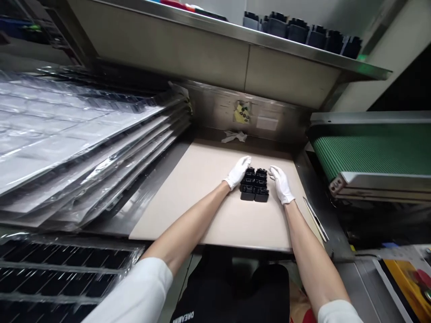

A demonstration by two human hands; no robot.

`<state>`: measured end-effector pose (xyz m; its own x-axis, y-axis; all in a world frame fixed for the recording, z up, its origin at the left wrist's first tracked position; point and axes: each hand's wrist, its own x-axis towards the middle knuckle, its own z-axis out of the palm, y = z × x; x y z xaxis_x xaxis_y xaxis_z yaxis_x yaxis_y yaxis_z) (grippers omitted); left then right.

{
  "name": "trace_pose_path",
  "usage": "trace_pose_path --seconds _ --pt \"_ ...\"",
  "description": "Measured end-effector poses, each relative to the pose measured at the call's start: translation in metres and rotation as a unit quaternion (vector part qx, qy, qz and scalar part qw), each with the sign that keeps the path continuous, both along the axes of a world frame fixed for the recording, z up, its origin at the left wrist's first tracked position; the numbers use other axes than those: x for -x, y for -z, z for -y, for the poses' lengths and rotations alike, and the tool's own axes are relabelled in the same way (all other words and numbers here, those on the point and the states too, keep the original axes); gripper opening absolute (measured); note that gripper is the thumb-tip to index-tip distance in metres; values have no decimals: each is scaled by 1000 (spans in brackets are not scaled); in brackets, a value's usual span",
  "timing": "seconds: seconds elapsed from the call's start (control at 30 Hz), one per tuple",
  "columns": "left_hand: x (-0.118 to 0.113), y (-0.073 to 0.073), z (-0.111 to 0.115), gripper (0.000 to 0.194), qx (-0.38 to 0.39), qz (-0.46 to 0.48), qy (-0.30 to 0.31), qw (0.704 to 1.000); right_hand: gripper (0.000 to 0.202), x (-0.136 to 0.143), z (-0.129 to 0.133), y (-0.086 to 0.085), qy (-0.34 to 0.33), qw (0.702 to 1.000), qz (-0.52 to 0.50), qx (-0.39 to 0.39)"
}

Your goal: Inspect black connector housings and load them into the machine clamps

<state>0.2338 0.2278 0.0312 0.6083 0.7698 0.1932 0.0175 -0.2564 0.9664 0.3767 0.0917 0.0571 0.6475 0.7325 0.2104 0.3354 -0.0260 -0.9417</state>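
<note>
nearest, at the lower left of the frame: one tray [67, 267] filled with dark parts, too cropped to count. further in, one pale mat [188, 193]; at its right edge, one pair of tweezers [315, 218], slanting, apart from both hands.

the black blocks [254, 194] sit on the mat just right of the frame's centre, two columns, at least three rows; overlap prevents an exact count. the group's long axis runs near to far, between my hands. my left hand [238, 172] is the nearer, along the upper left side; i cannot tell whether it touches. its fingers are extended, clenched on nothing. my right hand [280, 184] is released, fingers loosely curved, a gap showing between it and the right column. two hands, both gloved in white.

beyond: one green conveyor belt [377, 148] at right; one pile of clear trays [60, 125] at left, several layers, count uncertain; one crumpled white cloth [235, 136]; at the top, one shelf [208, 22] with about six dark stacks [298, 31].
</note>
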Motion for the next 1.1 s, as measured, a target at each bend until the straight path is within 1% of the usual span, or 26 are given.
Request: trace_pose_path --seconds 0.03,0.1,0.13,0.2,0.27,0.33,0.53,0.7,0.83,0.93,1.1 --pt "-2 -1 0 72 1 -7 14 1000 57 -4 -19 0 -17 1000 5 7" --pt "-4 -4 -1 73 2 -24 44 999 57 -6 -42 0 -52 998 15 20" --pt "-3 -5 -1 74 1 -32 58 998 57 -5 -47 -1 -69 997 19 25" --pt "-2 -7 -1 76 -2 -48 80 996 55 -4 -49 -3 -102 994 24 35" --pt "2 -8 0 78 -4 -62 94 994 51 -2 -44 -4 -127 990 27 45" --pt "8 -10 3 81 -3 -73 104 992 48 0 -35 -5 -138 988 30 55" --pt "28 -17 26 81 -9 -84 122 989 53 14 -7 1 -131 989 28 65" --pt "38 -13 42 80 -2 -82 107 991 54 26 13 5 -141 988 3 58" --pt "42 -10 52 74 9 -70 104 992 56 40 26 8 -130 991 -5 38" --pt "42 -10 55 72 21 -61 95 993 55 46 28 12 -122 992 4 20" --pt "42 -14 50 76 26 -41 107 993 50 41 20 16 -97 995 20 6"
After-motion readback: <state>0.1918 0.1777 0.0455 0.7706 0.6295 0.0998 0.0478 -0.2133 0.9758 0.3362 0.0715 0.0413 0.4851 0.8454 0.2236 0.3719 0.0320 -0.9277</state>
